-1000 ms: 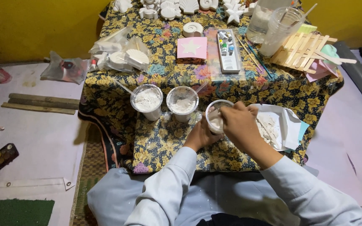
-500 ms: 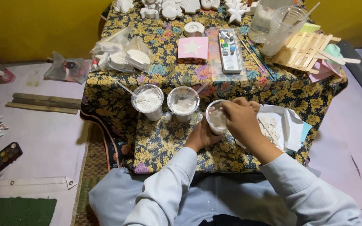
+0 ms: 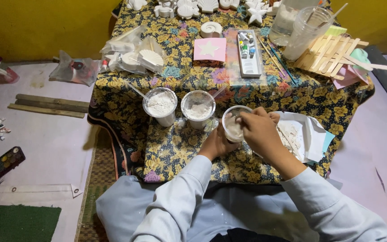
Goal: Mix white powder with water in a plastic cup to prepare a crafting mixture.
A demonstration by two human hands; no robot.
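On floral-clothed table (image 3: 180, 148) (yellow wall (image 3: 45, 22) behind) — left hand (image 3: 218, 144) grasps cup (image 3: 234, 127) | right hand (image 3: 258, 132) pinched above it

- tablecloth (image 3: 175, 148): black with yellow, pink and teal flowers
- three clear plastic cups (image 3: 160, 107), white powder or paste inside
- card (image 3: 209, 49): pink with a white star
- shell and star casts (image 3: 208, 5): plain white
- wall (image 3: 41, 22): mustard yellow
- sleeves (image 3: 175, 201): pale blue-grey
- wooden sticks (image 3: 332, 51): light tan
- mat (image 3: 14, 222): green
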